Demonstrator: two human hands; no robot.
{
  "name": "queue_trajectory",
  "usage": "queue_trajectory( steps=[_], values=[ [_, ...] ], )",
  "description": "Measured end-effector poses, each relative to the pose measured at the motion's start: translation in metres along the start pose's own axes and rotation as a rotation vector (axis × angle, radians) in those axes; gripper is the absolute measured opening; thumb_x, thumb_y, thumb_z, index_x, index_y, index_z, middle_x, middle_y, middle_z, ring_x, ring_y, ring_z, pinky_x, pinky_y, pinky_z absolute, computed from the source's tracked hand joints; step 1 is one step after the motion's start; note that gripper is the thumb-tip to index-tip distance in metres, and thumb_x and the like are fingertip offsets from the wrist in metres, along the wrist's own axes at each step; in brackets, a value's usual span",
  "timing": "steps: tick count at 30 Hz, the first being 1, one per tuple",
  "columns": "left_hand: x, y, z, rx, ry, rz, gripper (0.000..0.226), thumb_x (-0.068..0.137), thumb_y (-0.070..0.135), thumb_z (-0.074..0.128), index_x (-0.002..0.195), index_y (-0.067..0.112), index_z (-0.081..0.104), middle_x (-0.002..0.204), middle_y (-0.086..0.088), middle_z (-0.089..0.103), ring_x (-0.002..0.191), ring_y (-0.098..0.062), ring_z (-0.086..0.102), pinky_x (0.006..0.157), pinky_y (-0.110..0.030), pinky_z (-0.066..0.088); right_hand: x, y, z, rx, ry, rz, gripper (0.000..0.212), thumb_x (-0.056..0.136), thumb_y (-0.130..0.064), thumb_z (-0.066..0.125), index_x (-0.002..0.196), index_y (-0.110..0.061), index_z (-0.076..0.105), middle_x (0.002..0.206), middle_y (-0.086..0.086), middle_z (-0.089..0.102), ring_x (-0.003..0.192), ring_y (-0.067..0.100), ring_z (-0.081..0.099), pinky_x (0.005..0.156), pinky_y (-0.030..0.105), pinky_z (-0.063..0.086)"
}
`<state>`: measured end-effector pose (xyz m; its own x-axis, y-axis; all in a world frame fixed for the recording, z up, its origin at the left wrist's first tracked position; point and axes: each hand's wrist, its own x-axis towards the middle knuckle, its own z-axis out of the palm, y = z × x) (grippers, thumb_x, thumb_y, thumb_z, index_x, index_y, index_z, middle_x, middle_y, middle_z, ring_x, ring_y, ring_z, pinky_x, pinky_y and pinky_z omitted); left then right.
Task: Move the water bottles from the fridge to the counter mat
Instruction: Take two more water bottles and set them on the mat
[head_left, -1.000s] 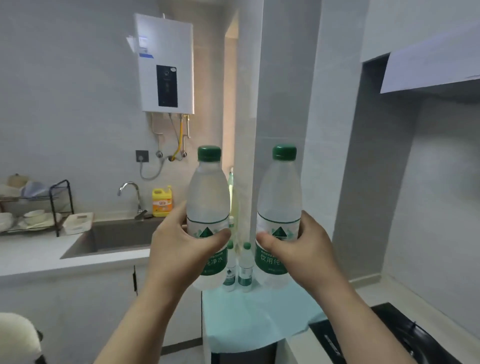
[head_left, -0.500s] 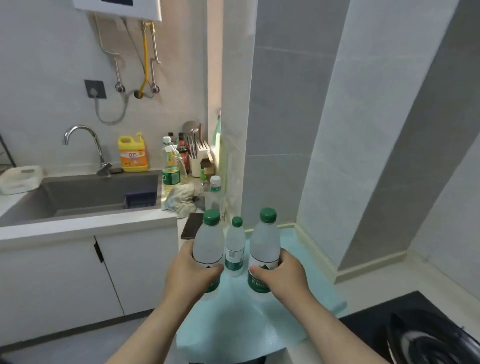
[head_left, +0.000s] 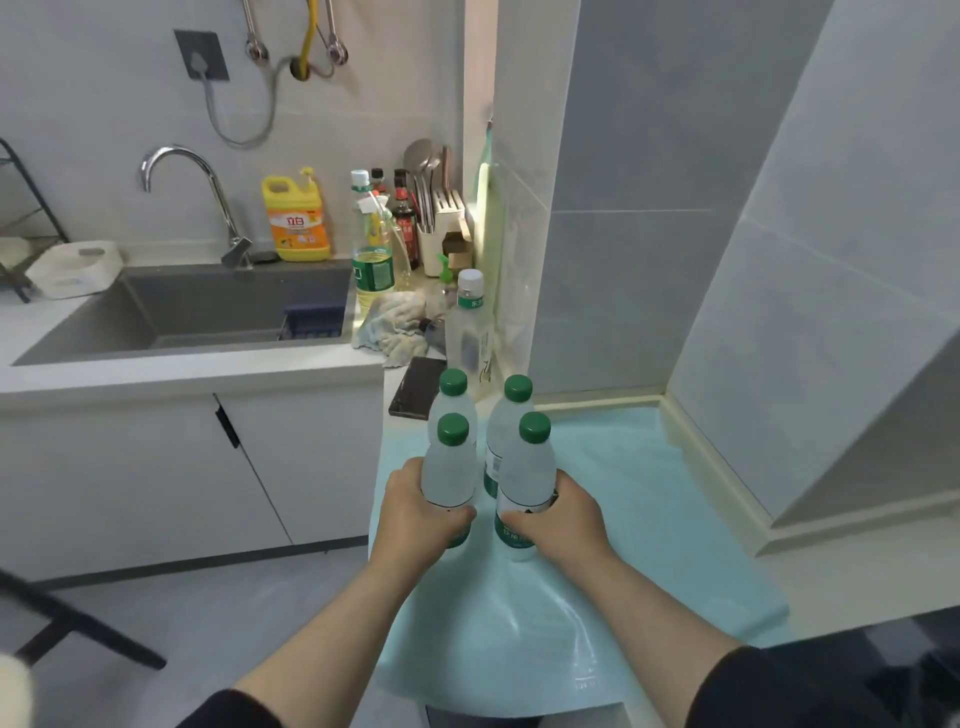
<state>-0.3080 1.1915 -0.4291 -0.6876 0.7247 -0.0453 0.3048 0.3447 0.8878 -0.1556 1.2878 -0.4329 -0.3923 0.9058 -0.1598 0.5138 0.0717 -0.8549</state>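
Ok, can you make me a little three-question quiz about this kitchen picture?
1. True or false: each hand grips a green-capped bottle.
2. How many green-capped bottles are over the mat?
3. What colour is the soap jug by the tap: A red, B yellow, C blue?

Key:
1. True: left hand and right hand each hold one.
2. Four, over the mat.
3. B, the soap jug is yellow.

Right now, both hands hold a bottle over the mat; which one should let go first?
Either, marginally the right hand: its bottle looks lower against the mat, with open mat beside it. The left hand holds its bottle near the mat's left edge.
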Motion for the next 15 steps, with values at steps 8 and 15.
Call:
queue_trajectory(
  steps=[8,15],
  values=[
    [0.005,-0.009,0.005,-0.035,0.011,0.023,0.049,0.057,0.015,0.082,0.093,0.028,0.052,0.094,0.000,0.063,0.084,-0.019,0.065,0.062,-0.035,0.058,0.003,0.005,0.000,0.051,-0.073,-0.015,0.051,0.068,-0.021,0.084,0.108,-0.032,0.055,0.100,-0.016,0.066,0.090,-0.005,0.060,0.064,0.012,0.043],
    [-0.017,0.000,-0.016,-0.079,-0.013,-0.080,0.107,0.063,0.042,0.086,0.149,0.025,0.025,0.153,0.002,0.033,0.139,-0.022,0.035,0.107,-0.042,0.039,-0.014,-0.016,-0.021,0.042,-0.116,0.019,0.088,0.074,-0.023,0.079,0.147,-0.024,0.030,0.140,-0.008,0.046,0.129,0.020,0.050,0.093,0.028,0.044]
  ],
)
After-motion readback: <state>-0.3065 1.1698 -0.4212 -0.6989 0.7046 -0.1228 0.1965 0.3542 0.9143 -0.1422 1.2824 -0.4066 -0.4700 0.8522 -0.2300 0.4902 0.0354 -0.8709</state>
